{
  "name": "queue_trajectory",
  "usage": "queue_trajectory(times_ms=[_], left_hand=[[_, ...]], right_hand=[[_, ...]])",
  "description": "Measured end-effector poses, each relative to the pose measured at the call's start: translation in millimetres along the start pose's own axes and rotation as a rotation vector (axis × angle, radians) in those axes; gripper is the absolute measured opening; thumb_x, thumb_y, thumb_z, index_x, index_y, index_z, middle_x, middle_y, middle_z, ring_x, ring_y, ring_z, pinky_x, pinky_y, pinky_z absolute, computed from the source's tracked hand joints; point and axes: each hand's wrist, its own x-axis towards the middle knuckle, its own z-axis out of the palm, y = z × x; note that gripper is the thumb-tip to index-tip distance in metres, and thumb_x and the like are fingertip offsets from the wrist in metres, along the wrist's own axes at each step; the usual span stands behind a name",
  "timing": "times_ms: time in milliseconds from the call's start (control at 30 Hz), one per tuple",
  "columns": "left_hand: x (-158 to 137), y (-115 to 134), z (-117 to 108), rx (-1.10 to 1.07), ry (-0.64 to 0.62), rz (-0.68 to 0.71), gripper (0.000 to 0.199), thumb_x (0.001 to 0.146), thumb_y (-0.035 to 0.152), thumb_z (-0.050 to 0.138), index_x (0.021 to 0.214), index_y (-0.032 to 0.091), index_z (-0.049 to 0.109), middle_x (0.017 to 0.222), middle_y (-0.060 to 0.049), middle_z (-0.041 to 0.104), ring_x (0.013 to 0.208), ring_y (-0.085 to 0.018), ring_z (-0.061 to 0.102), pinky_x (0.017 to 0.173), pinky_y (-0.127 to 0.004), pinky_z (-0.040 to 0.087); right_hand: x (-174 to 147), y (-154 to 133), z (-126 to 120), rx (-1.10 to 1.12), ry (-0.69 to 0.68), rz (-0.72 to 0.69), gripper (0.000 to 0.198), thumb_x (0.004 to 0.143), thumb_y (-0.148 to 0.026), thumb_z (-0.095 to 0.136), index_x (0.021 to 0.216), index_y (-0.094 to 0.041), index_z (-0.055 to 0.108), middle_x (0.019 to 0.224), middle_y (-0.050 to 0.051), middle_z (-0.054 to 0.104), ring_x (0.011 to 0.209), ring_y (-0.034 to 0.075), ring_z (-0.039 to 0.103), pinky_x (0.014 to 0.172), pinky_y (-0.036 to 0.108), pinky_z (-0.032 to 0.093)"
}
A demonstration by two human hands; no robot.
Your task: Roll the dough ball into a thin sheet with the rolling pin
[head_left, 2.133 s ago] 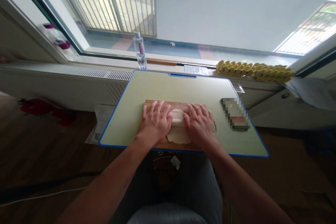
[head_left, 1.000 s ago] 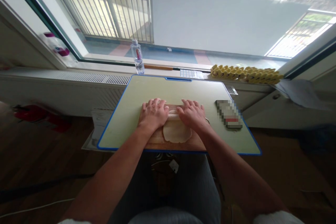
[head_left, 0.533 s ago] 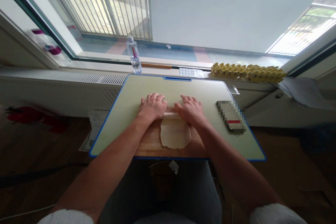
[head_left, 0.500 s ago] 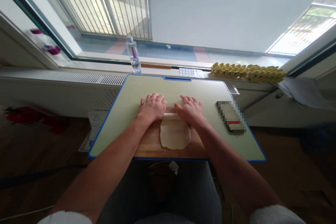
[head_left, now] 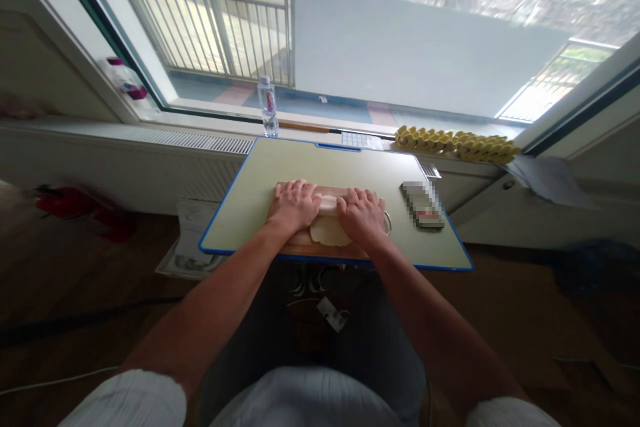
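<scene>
- Head view: both hands are resting side by side on a pale rolling pin (head_left: 329, 205), which is lying crosswise between them; only its middle stretch is showing.
- Left hand (head_left: 296, 203) is covering the pin's left end; its fingers are pointing forward, slightly apart, with the thumb lying against the pin.
- Right hand (head_left: 361, 212) is covering the other end in the same way – fingers reaching forward, a little apart; whether either hand is clamping the pin, I cannot tell.
- Flattened dough (head_left: 330, 232) is lying on a wooden board (head_left: 300, 239), showing on the near side of the pin; its right edge is partly hiding behind the right hand.
- Board is sitting at the near side of a pale green table (head_left: 300, 160) with a blue rim; a metal ring (head_left: 389, 221) is sticking out just beside the right hand.
- Phone (head_left: 423, 205), pixelated, is lying to the right; a clear bottle (head_left: 269, 107) is standing upright beyond the table's far edge.
</scene>
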Motion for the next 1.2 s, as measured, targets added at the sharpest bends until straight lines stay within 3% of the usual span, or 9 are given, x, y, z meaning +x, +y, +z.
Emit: queue_trajectory(times_ms=[233, 400, 600, 733, 900, 967, 1067, 1200], left_hand=[[-48, 3, 0, -0.052, -0.003, -0.013, 0.062, 0.109, 0.051, 0.028, 0.158, 0.025, 0.056, 0.169, -0.009, 0.048, 0.157, -0.033, 0.04, 0.129, -0.063, 0.027], [-68, 1, 3, -0.059, 0.046, -0.013, 0.061, 0.11, 0.05, 0.031, 0.161, 0.023, 0.051, 0.168, -0.008, 0.049, 0.16, -0.03, 0.038, 0.132, -0.063, 0.024], [-61, -1, 8, -0.047, 0.087, 0.008, 0.058, 0.11, 0.051, 0.034, 0.157, 0.025, 0.057, 0.164, -0.008, 0.055, 0.157, -0.033, 0.042, 0.131, -0.066, 0.025], [-64, 1, 7, -0.07, 0.095, -0.005, 0.057, 0.11, 0.05, 0.035, 0.155, 0.024, 0.058, 0.164, -0.009, 0.055, 0.157, -0.033, 0.044, 0.131, -0.066, 0.027], [-60, -2, -5, -0.103, -0.015, 0.033, 0.052, 0.109, 0.052, 0.037, 0.15, 0.03, 0.063, 0.163, -0.004, 0.056, 0.157, -0.031, 0.043, 0.131, -0.066, 0.023], [-50, -5, -11, -0.104, -0.039, 0.038, 0.051, 0.108, 0.054, 0.038, 0.145, 0.031, 0.065, 0.163, -0.003, 0.057, 0.155, -0.031, 0.045, 0.131, -0.066, 0.023], [-32, -8, -19, -0.091, 0.022, -0.006, 0.052, 0.109, 0.051, 0.03, 0.14, 0.034, 0.068, 0.157, -0.003, 0.063, 0.148, -0.027, 0.051, 0.129, -0.06, 0.029], [-15, -10, -18, 0.006, -0.16, -0.09, 0.055, 0.105, 0.049, 0.034, 0.15, 0.033, 0.06, 0.166, -0.009, 0.052, 0.153, -0.035, 0.043, 0.124, -0.071, 0.028]], right_hand=[[-49, -3, 4, 0.021, 0.059, 0.007, 0.068, 0.113, -0.052, 0.024, 0.163, -0.01, 0.046, 0.168, 0.017, 0.045, 0.158, 0.034, 0.032, 0.128, 0.056, 0.022], [-71, -5, 10, 0.027, 0.085, 0.01, 0.065, 0.113, -0.047, 0.028, 0.165, -0.01, 0.043, 0.172, 0.016, 0.04, 0.161, 0.032, 0.03, 0.13, 0.055, 0.016], [-49, -2, 6, 0.042, 0.01, -0.014, 0.062, 0.114, -0.046, 0.024, 0.159, -0.015, 0.054, 0.169, 0.014, 0.045, 0.161, 0.03, 0.031, 0.13, 0.06, 0.019], [-20, 2, -9, 0.049, -0.088, 0.015, 0.062, 0.11, -0.048, 0.033, 0.165, -0.02, 0.045, 0.17, 0.012, 0.044, 0.161, 0.032, 0.031, 0.128, 0.065, 0.021], [6, 1, -18, 0.069, -0.203, 0.054, 0.069, 0.107, -0.051, 0.039, 0.169, -0.022, 0.037, 0.174, 0.012, 0.037, 0.162, 0.038, 0.027, 0.128, 0.069, 0.019], [8, 1, -14, 0.079, -0.199, 0.059, 0.068, 0.109, -0.053, 0.032, 0.169, -0.023, 0.037, 0.175, 0.011, 0.036, 0.161, 0.038, 0.027, 0.128, 0.067, 0.02], [2, 2, -5, 0.061, -0.149, 0.049, 0.065, 0.11, -0.049, 0.027, 0.168, -0.025, 0.04, 0.174, 0.009, 0.039, 0.159, 0.035, 0.031, 0.128, 0.065, 0.023], [-10, 6, 1, 0.018, -0.101, -0.005, 0.063, 0.107, -0.041, 0.028, 0.166, -0.026, 0.043, 0.172, 0.008, 0.043, 0.156, 0.033, 0.034, 0.126, 0.065, 0.027]])
